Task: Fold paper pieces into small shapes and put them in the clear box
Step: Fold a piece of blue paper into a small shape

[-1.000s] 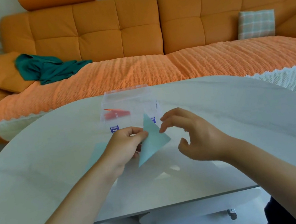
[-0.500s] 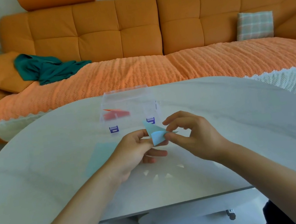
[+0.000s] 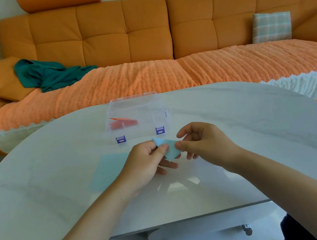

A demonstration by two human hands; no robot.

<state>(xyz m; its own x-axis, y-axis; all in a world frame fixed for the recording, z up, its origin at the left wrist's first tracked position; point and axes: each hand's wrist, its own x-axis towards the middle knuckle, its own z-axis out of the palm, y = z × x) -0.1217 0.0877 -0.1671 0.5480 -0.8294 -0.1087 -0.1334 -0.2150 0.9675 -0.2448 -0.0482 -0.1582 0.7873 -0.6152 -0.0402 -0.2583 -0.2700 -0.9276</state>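
L hand (image 3: 147, 159) and R hand (image 3: 203, 144) are both on a small light-blue folded paper triangle (image 3: 169, 149), held over the white oval table (image 3: 258, 124), just in front of the clear plastic box w/ purple latches (image 3: 157, 103).

L: thumb on top, fingers curled beneath, pinching the paper's left part.

R: thumb & forefinger pinch the right corner; other fingers loosely curled.

Red folded paper shape (image 3: 123, 122) lies inside the box, left side. Flat light-blue paper sheet (image 3: 107, 171) lies on the table, partly hidden by L wrist.
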